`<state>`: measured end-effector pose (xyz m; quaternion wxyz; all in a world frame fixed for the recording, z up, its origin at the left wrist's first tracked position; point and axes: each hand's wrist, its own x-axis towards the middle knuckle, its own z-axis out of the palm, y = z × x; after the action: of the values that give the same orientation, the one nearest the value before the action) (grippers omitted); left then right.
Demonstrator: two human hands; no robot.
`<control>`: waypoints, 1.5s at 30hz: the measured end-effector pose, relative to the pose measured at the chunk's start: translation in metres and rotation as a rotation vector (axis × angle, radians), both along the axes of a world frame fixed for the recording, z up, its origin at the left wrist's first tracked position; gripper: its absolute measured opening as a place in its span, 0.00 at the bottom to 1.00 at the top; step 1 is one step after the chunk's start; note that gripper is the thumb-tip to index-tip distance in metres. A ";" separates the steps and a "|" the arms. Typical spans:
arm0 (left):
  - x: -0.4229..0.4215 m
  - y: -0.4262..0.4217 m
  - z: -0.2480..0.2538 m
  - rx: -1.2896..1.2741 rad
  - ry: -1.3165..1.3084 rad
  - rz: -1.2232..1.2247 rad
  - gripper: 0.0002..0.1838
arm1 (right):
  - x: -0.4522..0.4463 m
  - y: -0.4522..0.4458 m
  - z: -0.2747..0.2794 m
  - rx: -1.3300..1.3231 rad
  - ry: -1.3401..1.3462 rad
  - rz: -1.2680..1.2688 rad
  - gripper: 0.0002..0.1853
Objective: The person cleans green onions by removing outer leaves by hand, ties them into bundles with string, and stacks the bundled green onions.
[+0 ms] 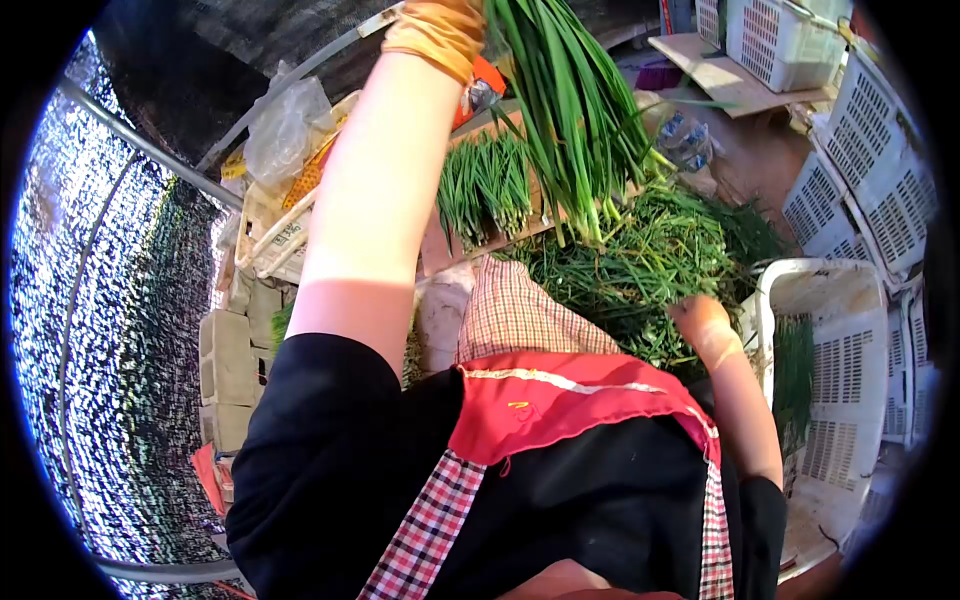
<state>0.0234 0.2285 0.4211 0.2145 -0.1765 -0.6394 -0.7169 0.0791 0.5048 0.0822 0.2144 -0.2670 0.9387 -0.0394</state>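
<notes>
My left hand [440, 35], in an orange glove, is raised at the top edge and closed round a bunch of long green stalks [570, 110]. The bunch hangs down to the right, its pale ends lowest. My right hand [700, 318] is low at the right, beside a heap of loose green leaves [640, 260]; its fingers are curled, and what they hold, if anything, is too small to tell. Between my arms, shorter green bundles [485, 185] lie side by side on a board [437, 250].
A white basket [765, 320] with greens inside stands at my right. More white crates [860, 150] are stacked beyond it. A pale crate [285, 240] with plastic bags [285, 130] is at the left, above grey blocks [228, 350]. A metal pipe [150, 145] crosses the left side.
</notes>
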 end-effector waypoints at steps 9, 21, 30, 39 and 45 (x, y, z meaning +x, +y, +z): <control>-0.016 0.092 -0.065 -0.961 0.275 0.625 0.24 | -0.035 -0.076 0.165 -1.904 -0.340 0.018 0.64; 0.016 0.048 -0.092 -0.416 -0.142 -0.401 0.21 | -0.051 -0.056 0.201 -1.340 -0.726 0.028 0.20; 0.089 0.001 -0.182 0.284 -0.293 -0.315 0.24 | -0.031 -0.102 0.142 -0.817 -1.200 0.076 0.29; 0.216 -0.113 -0.332 0.845 -0.432 0.299 0.15 | -0.003 -0.031 -0.003 -0.961 -0.893 -0.436 0.11; 0.239 -0.124 -0.367 1.040 -0.253 0.028 0.13 | -0.033 0.015 -0.044 -0.977 -0.588 -0.900 0.11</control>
<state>0.2628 0.1047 0.0539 0.2044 0.0492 -0.2228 -0.9519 0.0458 0.5197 0.0385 0.2774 0.1015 0.7364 -0.6086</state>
